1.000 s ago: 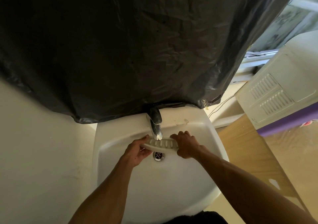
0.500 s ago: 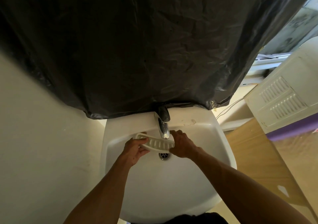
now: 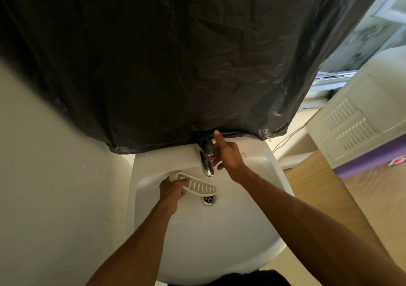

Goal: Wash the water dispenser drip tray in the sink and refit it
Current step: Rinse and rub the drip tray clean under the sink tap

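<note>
The white slotted drip tray [image 3: 197, 184] is inside the white sink [image 3: 222, 237], just left of the chrome tap [image 3: 206, 158]. My left hand [image 3: 172, 190] grips its left end and holds it tilted over the drain [image 3: 208, 199]. A thin stream of water falls from the spout onto the tray's right part. My right hand [image 3: 227, 154] is at the tap's lever, fingers spread, holding nothing.
A black plastic sheet [image 3: 175, 55] hangs over the wall above the sink, down to the tap. A white vented appliance [image 3: 356, 127] and a wooden surface [image 3: 318, 187] are at the right. A pale wall is on the left.
My right hand has let go of the tray and risen to the tap lever. The tray has shifted left, held by my left hand alone, and water now runs.
</note>
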{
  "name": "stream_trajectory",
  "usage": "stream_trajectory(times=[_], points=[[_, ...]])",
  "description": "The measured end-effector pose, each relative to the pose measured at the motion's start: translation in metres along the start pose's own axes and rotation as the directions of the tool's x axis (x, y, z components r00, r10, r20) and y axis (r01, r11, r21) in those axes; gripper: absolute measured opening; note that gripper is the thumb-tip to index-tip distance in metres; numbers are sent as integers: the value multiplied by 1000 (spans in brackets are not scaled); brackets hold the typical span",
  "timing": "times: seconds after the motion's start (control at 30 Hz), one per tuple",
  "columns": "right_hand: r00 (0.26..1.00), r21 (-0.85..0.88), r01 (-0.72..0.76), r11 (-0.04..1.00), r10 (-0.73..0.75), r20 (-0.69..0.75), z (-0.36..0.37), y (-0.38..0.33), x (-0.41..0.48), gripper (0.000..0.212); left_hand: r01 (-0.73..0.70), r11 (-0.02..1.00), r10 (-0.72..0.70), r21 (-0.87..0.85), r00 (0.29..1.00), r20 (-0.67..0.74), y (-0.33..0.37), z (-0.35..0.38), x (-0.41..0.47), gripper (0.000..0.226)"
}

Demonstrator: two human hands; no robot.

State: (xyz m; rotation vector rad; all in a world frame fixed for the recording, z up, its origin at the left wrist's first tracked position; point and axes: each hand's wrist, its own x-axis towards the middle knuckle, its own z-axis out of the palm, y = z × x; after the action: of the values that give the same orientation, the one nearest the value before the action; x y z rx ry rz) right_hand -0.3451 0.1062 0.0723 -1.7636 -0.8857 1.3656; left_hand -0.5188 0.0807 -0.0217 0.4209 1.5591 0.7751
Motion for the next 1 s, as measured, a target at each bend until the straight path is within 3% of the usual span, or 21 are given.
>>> stream_trajectory(times=[0.1, 0.33, 0.6, 1.0], points=[[1000, -47, -2, 999, 3, 21, 1, 1, -1, 43, -23, 1000, 23, 20, 1000, -13, 1, 3, -3, 25], [999, 42, -37, 998, 35, 27, 1, -4, -7, 31, -95, 994, 96, 52, 995, -11, 4, 6, -8, 24], [1000, 77, -4, 997, 4, -5, 5, 9, -16, 26, -192, 976, 192, 100, 981, 0, 7, 15, -17, 29], [999, -58, 26, 998, -25, 25, -1, 6, -16, 25, -324, 905, 327, 276, 944, 38, 14, 17, -26, 35]])
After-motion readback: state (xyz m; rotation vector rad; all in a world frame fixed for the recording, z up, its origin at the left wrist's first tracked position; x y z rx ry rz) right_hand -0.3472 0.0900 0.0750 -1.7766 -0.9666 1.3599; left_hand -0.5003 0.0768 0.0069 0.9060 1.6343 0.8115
